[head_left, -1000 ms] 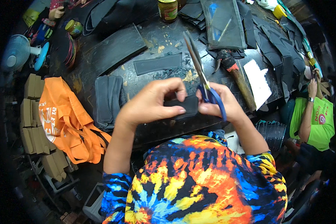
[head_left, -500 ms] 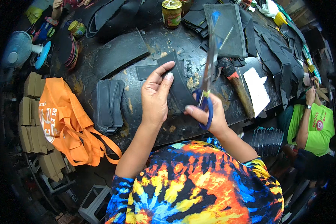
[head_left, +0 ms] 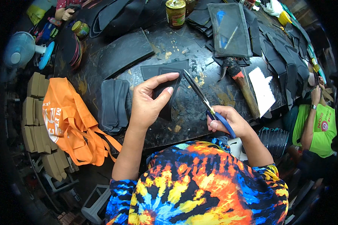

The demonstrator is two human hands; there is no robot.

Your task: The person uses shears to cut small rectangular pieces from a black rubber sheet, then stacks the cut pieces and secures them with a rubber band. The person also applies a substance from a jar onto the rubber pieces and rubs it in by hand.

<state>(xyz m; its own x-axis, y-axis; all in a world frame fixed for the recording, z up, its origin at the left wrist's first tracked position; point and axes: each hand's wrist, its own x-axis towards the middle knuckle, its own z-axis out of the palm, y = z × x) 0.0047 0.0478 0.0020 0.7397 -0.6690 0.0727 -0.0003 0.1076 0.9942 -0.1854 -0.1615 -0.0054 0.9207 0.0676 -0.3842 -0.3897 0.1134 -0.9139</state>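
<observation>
My left hand (head_left: 148,99) pinches a black sheet piece (head_left: 168,107) between thumb and fingers, above the dark worktable. My right hand (head_left: 229,122) is closed round the blue handles of a pair of scissors (head_left: 199,93). The scissor blades point up and left, with their tips at the upper right edge of the piece. Behind it, another black strip (head_left: 149,72) lies flat on the table. To the left of my left hand sits a stack of similar cut black pieces (head_left: 114,103).
A wooden-handled hammer (head_left: 247,93), a white torn sheet (head_left: 261,90) and a mesh pouch (head_left: 231,30) lie to the right. A jar (head_left: 175,14) stands at the back. An orange bag (head_left: 69,120) hangs at left. Co-workers sit far left and right.
The scissors have swung from upright to tilting left, their tips now at the piece's edge. My right hand has moved right and down, away from the piece; my left hand has shifted slightly left.
</observation>
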